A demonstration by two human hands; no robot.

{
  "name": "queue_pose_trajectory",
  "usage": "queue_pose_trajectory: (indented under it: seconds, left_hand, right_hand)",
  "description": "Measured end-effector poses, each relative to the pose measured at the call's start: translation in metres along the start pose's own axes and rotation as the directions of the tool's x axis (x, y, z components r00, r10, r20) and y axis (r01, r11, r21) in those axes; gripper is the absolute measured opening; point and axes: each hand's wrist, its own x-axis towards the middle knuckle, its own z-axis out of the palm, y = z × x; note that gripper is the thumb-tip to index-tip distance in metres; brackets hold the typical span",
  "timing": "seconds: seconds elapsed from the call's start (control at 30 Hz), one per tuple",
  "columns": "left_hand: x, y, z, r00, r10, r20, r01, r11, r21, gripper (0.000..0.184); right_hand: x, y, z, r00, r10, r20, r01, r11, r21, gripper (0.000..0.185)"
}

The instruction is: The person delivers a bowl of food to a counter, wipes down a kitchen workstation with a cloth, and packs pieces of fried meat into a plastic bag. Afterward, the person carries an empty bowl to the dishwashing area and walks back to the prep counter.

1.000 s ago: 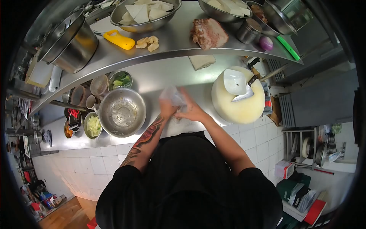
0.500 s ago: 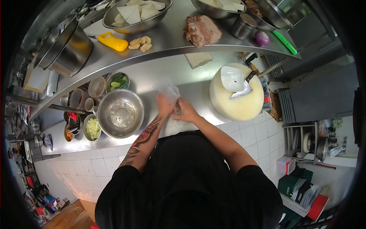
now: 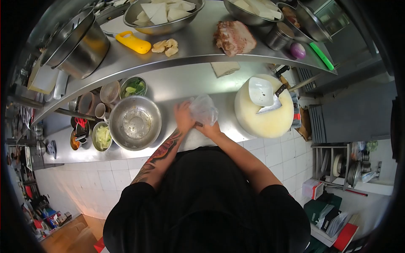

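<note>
A crumpled, see-through plastic bag (image 3: pixel 204 109) is between my hands, over the steel counter. My left hand (image 3: pixel 184 117) grips its left side, with the fingertips partly hidden. From below, my right hand (image 3: pixel 208 128) holds the lower edge of the bag, and the plastic covers most of its fingers. To the left of my hands stands a wide steel bowl (image 3: pixel 135 123), wet inside with a few bits in it. On the right, a white dish (image 3: pixel 261 91) and a cleaver (image 3: pixel 270 105) lie on a thick round cutting board (image 3: pixel 265 123).
Bowls of cut pale vegetable (image 3: pixel 102 137) and green vegetable (image 3: pixel 134 87) flank the steel bowl. A folded cloth (image 3: pixel 225 68) lies at the back. The raised shelf (image 3: pixel 190 55) holds a meat piece (image 3: pixel 234 38), ginger (image 3: pixel 165 47), a yellow-handled tool (image 3: pixel 133 42) and an onion (image 3: pixel 298 51).
The plastic bag has opened out and shifted right, now over my right hand's fingers. My hands have moved slightly apart. The whole view has shifted a little.
</note>
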Motion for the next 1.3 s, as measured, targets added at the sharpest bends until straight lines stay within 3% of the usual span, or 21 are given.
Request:
queue_pose_trajectory:
  seconds: [0.1, 0.17, 0.2, 0.27, 0.3, 0.37, 0.4, 0.43, 0.47, 0.5, 0.6, 0.67, 0.8, 0.87, 1.03, 1.1, 1.13, 1.17, 1.2, 1.23, 1.3]
  left_hand:
    - [0.002, -0.014, 0.017, 0.999, -0.009, 0.037, 0.009, 1.000, 0.012, 0.039]
    - [0.007, 0.000, 0.000, 0.998, -0.034, 0.056, 0.037, 0.997, -0.062, 0.033]
    - [0.006, -0.005, 0.005, 0.998, -0.033, 0.057, 0.037, 0.997, -0.063, 0.033]
    - [0.006, -0.016, 0.023, 0.999, 0.014, 0.032, -0.010, 0.991, -0.131, 0.035]
    - [0.007, -0.010, 0.020, 0.999, 0.018, 0.033, -0.013, 0.991, -0.133, 0.035]
    - [0.008, 0.004, 0.005, 0.999, 0.013, -0.033, -0.017, 0.995, -0.102, 0.034]
    - [0.010, 0.005, -0.001, 0.999, 0.020, -0.032, -0.023, 0.995, -0.101, 0.034]
    - [0.012, 0.007, -0.005, 0.999, 0.027, 0.034, -0.023, 0.993, -0.112, 0.032]
    - [0.016, 0.006, -0.008, 0.994, 0.036, 0.099, -0.024, 0.992, -0.121, 0.030]
    - [0.019, 0.001, -0.008, 0.994, 0.044, 0.097, -0.033, 0.992, -0.120, 0.030]
    - [0.024, -0.012, -0.009, 0.981, 0.150, 0.126, -0.114, 0.961, -0.251, 0.025]
    - [0.033, -0.005, -0.027, 0.894, 0.385, 0.227, -0.295, 0.890, -0.348, 0.025]
    - [0.058, 0.012, -0.064, 0.862, 0.461, 0.211, -0.357, 0.848, -0.391, 0.027]
    - [0.085, 0.011, -0.097, 0.661, 0.565, 0.494, -0.530, 0.818, -0.225, 0.025]
    - [0.086, 0.033, -0.130, 0.648, 0.603, 0.465, -0.444, 0.795, -0.413, 0.019]
    - [0.095, 0.083, -0.155, 0.544, 0.117, 0.831, 0.320, 0.886, -0.335, 0.016]
    - [0.088, 0.083, -0.133, 0.622, 0.108, 0.775, 0.508, 0.698, -0.504, 0.017]
    - [0.083, 0.086, -0.111, 0.626, 0.109, 0.772, 0.504, 0.699, -0.507, 0.017]
    - [0.081, 0.088, -0.090, 0.778, -0.043, 0.626, 0.561, 0.495, -0.663, 0.016]
    - [0.078, 0.083, -0.070, 0.849, -0.237, 0.473, 0.525, 0.275, -0.805, 0.015]
    - [0.071, 0.063, -0.042, 0.862, -0.337, 0.378, 0.483, 0.323, -0.814, 0.014]
  right_hand:
    - [0.000, -0.023, -0.018, 0.997, 0.039, 0.060, -0.031, 0.991, -0.128, 0.045]
    - [-0.004, -0.048, -0.042, 0.902, 0.076, 0.425, -0.010, 0.988, -0.155, 0.036]
    - [-0.002, -0.061, -0.052, 0.902, 0.077, 0.424, -0.011, 0.988, -0.155, 0.036]
    - [0.001, -0.082, -0.065, 0.882, -0.461, 0.095, 0.454, 0.887, 0.082, 0.024]
    - [0.010, -0.081, -0.067, 0.884, -0.458, 0.093, 0.452, 0.889, 0.079, 0.024]
    - [0.043, -0.073, -0.072, 0.751, -0.653, -0.097, 0.477, 0.638, -0.605, 0.016]
    - [0.048, -0.051, -0.060, 0.751, -0.652, -0.103, 0.472, 0.640, -0.607, 0.016]
    - [0.049, -0.009, -0.038, 0.931, -0.355, 0.084, 0.340, 0.761, -0.552, 0.017]
    - [0.048, 0.017, -0.030, 0.961, -0.016, 0.278, 0.167, 0.832, -0.529, 0.021]
    - [0.043, 0.025, -0.038, 0.963, -0.016, 0.269, 0.163, 0.832, -0.531, 0.021]
    - [0.021, 0.040, -0.056, 0.907, -0.003, 0.422, 0.011, 1.000, -0.016, 0.025]
    - [0.011, 0.046, -0.062, 0.835, 0.161, 0.526, -0.421, 0.804, 0.421, 0.027]
    - [0.004, 0.069, -0.053, 0.840, 0.300, 0.452, -0.526, 0.654, 0.543, 0.031]
    - [-0.002, 0.043, -0.050, 0.798, 0.349, 0.491, -0.563, 0.723, 0.401, 0.030]
    - [0.019, 0.072, -0.087, 0.856, 0.178, 0.485, -0.443, 0.737, 0.511, 0.025]
    - [0.033, 0.090, -0.092, 0.938, -0.010, 0.346, -0.311, 0.415, 0.855, 0.025]
    - [0.032, 0.079, -0.084, 0.938, -0.011, 0.347, -0.311, 0.416, 0.854, 0.025]
    - [0.034, 0.058, -0.064, 0.878, 0.151, 0.454, -0.467, 0.061, 0.882, 0.024]
    - [0.034, 0.036, -0.047, 0.770, 0.252, 0.586, -0.507, -0.316, 0.802, 0.023]
    - [0.026, 0.035, -0.011, 0.834, 0.066, 0.548, -0.486, -0.385, 0.785, 0.024]
    - [0.015, 0.024, 0.022, 0.870, -0.119, 0.478, -0.476, -0.451, 0.755, 0.026]
